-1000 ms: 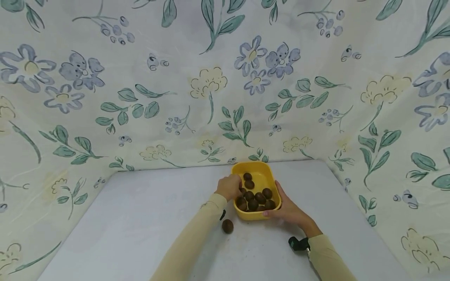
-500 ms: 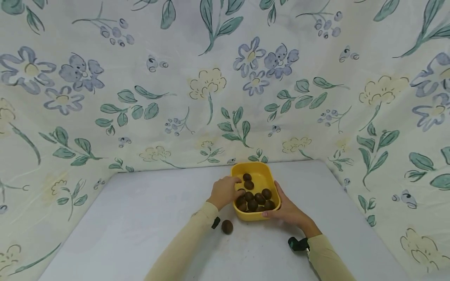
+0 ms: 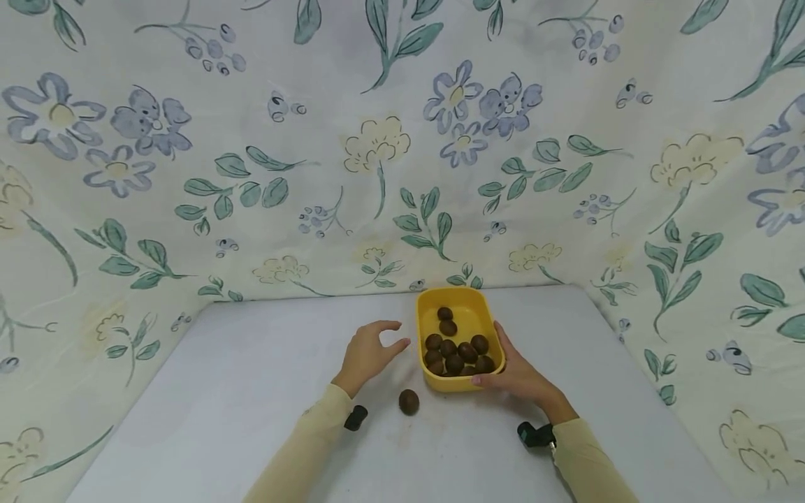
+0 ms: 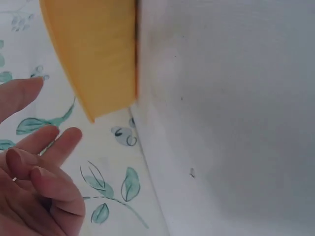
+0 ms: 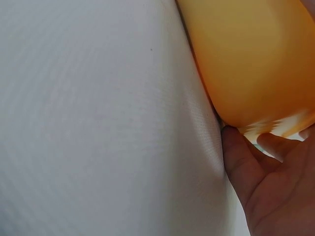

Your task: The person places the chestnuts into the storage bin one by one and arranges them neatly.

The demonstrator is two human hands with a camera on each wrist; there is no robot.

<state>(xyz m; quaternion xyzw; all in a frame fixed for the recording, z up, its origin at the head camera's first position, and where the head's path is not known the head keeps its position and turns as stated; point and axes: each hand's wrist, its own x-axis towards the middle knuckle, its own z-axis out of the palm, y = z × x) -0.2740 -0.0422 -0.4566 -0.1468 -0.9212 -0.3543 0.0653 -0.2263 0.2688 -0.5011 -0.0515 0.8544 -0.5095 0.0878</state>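
Note:
A yellow container (image 3: 461, 384) stands on the table with several round, dark brown nut-like balls (image 3: 467, 352) in it, most of them gathered at its near end. My right hand (image 3: 525, 376) grips the container's near right corner, thumb at the front and fingers along the right side; the right wrist view has this hand (image 5: 275, 177) against the yellow wall. Left of the container, my left hand (image 3: 367, 355) hovers with thumb and fingers spread and nothing between them. One loose brown ball (image 3: 409, 402) lies on the table between the left wrist and the container.
The white table (image 3: 270, 391) reaches back to a hanging floral cloth (image 3: 377, 209), which also runs along both sides. The container's far end is close to that cloth. A dark wrist camera (image 3: 356, 418) is on the left wrist, another camera (image 3: 534, 434) on the right.
My left hand has come out of the container and drawn back leftward, its fingers spreading apart. The right hand keeps its grip on the container, and the loose ball has stayed put.

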